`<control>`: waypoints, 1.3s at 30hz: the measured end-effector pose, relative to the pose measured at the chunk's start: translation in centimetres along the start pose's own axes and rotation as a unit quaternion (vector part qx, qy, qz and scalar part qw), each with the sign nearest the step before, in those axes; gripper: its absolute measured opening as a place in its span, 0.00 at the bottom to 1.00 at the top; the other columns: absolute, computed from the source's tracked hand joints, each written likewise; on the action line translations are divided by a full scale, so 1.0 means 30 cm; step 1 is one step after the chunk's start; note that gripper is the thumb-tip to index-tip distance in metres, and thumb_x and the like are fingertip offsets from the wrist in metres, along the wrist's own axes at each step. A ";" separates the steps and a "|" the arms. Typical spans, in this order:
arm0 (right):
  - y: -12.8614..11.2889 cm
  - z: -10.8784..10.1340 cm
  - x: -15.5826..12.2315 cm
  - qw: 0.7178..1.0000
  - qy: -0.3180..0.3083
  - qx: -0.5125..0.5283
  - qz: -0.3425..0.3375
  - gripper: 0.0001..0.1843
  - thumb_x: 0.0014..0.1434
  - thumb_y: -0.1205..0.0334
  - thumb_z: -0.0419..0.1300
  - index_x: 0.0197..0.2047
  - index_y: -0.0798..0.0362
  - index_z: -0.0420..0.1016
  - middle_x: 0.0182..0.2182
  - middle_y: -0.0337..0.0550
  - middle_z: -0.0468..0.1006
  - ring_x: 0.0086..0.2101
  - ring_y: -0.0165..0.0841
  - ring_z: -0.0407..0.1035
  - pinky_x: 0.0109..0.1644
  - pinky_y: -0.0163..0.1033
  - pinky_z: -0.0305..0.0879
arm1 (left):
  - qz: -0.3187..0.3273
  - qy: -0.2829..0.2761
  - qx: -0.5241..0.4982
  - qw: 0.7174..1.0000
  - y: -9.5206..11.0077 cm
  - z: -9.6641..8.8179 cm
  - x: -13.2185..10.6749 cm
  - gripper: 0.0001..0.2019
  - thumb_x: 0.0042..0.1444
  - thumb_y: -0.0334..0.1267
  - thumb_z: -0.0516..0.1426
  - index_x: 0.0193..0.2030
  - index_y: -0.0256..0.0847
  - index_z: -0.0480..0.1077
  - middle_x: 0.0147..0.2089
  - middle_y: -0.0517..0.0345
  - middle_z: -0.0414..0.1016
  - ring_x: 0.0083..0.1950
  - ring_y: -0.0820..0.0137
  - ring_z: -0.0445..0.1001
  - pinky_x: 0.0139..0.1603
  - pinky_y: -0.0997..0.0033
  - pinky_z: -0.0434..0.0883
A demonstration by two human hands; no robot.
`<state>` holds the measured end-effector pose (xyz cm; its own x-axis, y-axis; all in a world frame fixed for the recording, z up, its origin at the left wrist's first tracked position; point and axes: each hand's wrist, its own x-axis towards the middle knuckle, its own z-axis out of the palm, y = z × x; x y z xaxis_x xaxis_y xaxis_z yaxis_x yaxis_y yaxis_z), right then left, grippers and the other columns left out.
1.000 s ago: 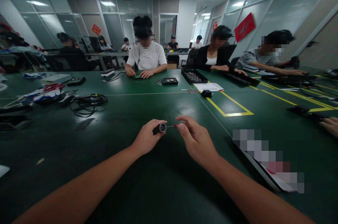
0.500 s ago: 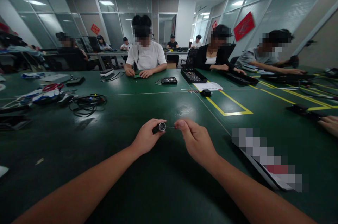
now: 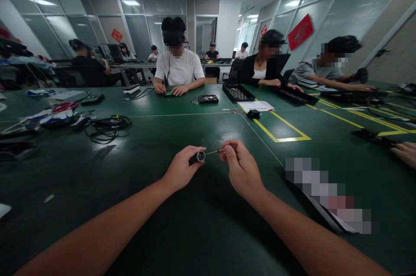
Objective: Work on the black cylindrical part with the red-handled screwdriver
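My left hand (image 3: 182,167) is closed around a small black cylinder (image 3: 200,156) with a silver-rimmed round end, which faces me and shows some detail inside too small to make out. In my right hand (image 3: 242,164) is a thin screwdriver (image 3: 221,150) with a reddish handle, pinched between thumb and fingers. Its metal shaft points left at the rim of the cylinder. Whether the tip touches the rim I cannot tell. Both hands are above the green table (image 3: 146,232).
Coiled black cables (image 3: 108,128) lie at the left. A black adapter-like block (image 3: 253,114) sits beyond my hands, near yellow tape (image 3: 292,140). A pixelated booklet-like item (image 3: 325,198) rests at the right. Across the table a person in a white shirt (image 3: 180,68) handles a green board.
My right hand has shifted slightly right and up, and more of the screwdriver's handle shows. Its shaft now slopes down to the left. My left hand has barely moved.
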<state>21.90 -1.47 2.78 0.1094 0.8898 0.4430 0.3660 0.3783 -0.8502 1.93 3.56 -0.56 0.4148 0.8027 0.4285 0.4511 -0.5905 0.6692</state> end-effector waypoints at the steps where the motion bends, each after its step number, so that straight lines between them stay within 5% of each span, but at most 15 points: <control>1: 0.011 0.000 0.008 1.000 0.013 0.022 0.018 0.14 0.71 0.49 0.51 0.45 0.49 0.71 0.32 0.42 0.78 0.34 0.36 0.74 0.40 0.43 0.70 | 0.015 -0.004 0.020 1.000 0.004 -0.002 0.000 0.18 0.61 0.30 0.61 0.58 0.46 0.75 0.54 0.52 0.78 0.56 0.60 0.75 0.60 0.53 0.70; 7: 0.072 -0.013 0.068 0.955 0.028 0.228 0.186 0.16 0.64 0.44 0.57 0.35 0.48 0.68 0.24 0.35 0.69 0.23 0.33 0.66 0.31 0.43 0.72 | 0.044 0.000 0.071 0.997 0.005 -0.008 0.007 0.18 0.63 0.31 0.61 0.58 0.48 0.74 0.55 0.52 0.78 0.57 0.59 0.74 0.61 0.51 0.69; 16: 0.028 -0.003 0.040 0.986 0.045 0.136 0.082 0.16 0.67 0.45 0.55 0.40 0.49 0.69 0.29 0.38 0.75 0.30 0.34 0.71 0.37 0.43 0.72 | 0.018 0.004 0.039 0.999 -0.003 -0.007 0.002 0.20 0.60 0.32 0.64 0.59 0.47 0.74 0.55 0.52 0.78 0.57 0.59 0.75 0.61 0.51 0.69; 31: 0.028 -0.005 0.017 0.997 0.000 0.069 0.022 0.12 0.72 0.49 0.51 0.45 0.48 0.69 0.34 0.40 0.76 0.35 0.35 0.73 0.42 0.44 0.69 | 0.008 0.002 0.051 0.999 -0.012 -0.007 0.000 0.21 0.60 0.34 0.64 0.60 0.47 0.73 0.55 0.53 0.78 0.57 0.59 0.74 0.62 0.50 0.68; 39: -0.010 -0.022 0.010 0.999 -0.013 0.038 0.023 0.19 0.70 0.44 0.53 0.39 0.50 0.74 0.23 0.35 0.71 0.25 0.32 0.67 0.31 0.38 0.62 | 0.013 0.001 0.037 0.999 -0.012 -0.004 -0.001 0.20 0.60 0.33 0.65 0.59 0.47 0.74 0.54 0.54 0.78 0.57 0.60 0.75 0.62 0.51 0.68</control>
<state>22.42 -1.48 3.35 0.0995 0.9125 0.3968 0.2897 0.3550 -0.8889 1.66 3.76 -0.73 0.4257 0.7875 0.4458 0.4973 -0.6151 0.6118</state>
